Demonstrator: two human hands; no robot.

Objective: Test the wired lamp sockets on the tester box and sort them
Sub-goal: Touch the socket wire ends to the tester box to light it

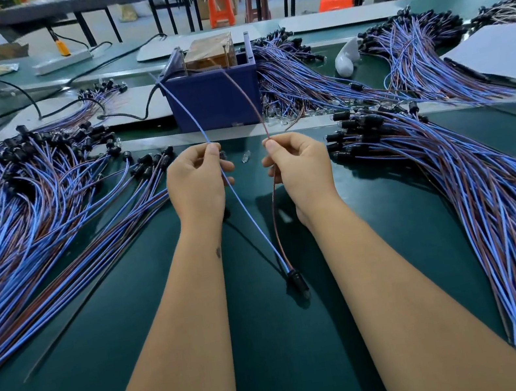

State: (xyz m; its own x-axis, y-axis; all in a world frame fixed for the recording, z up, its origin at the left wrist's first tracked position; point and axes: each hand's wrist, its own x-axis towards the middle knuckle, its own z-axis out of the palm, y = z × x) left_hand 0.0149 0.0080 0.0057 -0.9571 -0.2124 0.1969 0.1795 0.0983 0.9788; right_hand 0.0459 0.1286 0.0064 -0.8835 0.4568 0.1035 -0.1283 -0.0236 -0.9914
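Note:
One wired lamp socket (296, 279) hangs between my forearms, its black body low near the green mat. My left hand (196, 179) pinches its blue wire (246, 213), and my right hand (300, 163) pinches its brown wire (275, 213). Both wire ends run up and away toward the blue tester box (215, 99), which stands just beyond my hands with metal posts on top. Whether the wire tips touch the posts I cannot tell.
Big heaps of wired sockets lie on the left (21, 209) and right (474, 178) of the green mat (276, 347), with more behind the box (289, 65). A small clear bulb (245, 156) lies between my hands. White sheets, a power strip (62, 62) and cables sit at the back.

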